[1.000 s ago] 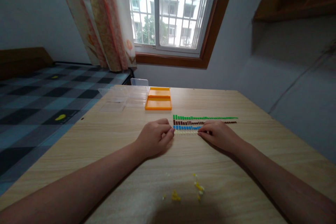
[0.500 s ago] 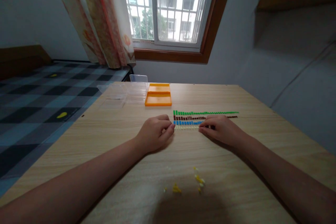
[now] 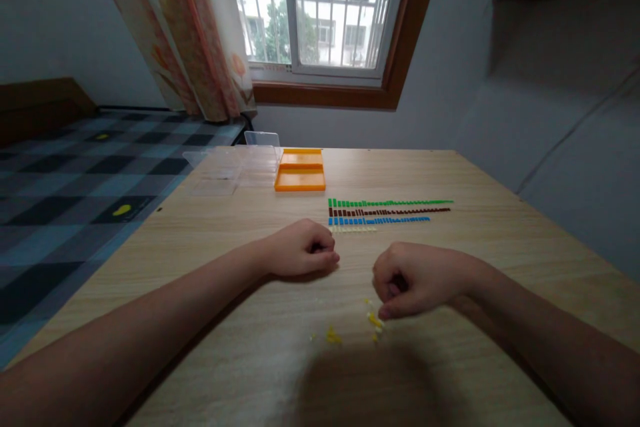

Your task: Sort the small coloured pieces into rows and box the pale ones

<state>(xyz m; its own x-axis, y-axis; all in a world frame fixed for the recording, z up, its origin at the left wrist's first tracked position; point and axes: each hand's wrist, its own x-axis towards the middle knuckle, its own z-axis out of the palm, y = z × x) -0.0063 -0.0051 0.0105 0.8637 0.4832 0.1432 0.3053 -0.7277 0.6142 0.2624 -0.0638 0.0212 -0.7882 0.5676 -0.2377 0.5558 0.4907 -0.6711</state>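
Note:
Four rows of tiny pieces lie on the wooden table (image 3: 500, 240): a green row (image 3: 390, 202), a brown row (image 3: 390, 211), a blue row (image 3: 379, 220) and a short pale yellow row (image 3: 353, 229). My left hand (image 3: 300, 249) rests on the table in a loose fist just below the left end of the rows. My right hand (image 3: 417, 279) is curled, with its fingertips down at a small scatter of loose yellow pieces (image 3: 373, 321). Whether it grips one is hidden.
An orange tray (image 3: 300, 170) lies at the table's far left with a clear plastic box (image 3: 235, 170) beside it. A bed with a checked cover (image 3: 75, 193) stands left of the table. Behind are a curtain and a barred window.
My right hand left the rows and came back toward me to the loose yellow pieces. My left hand pulled back slightly. The blue row now shows in full.

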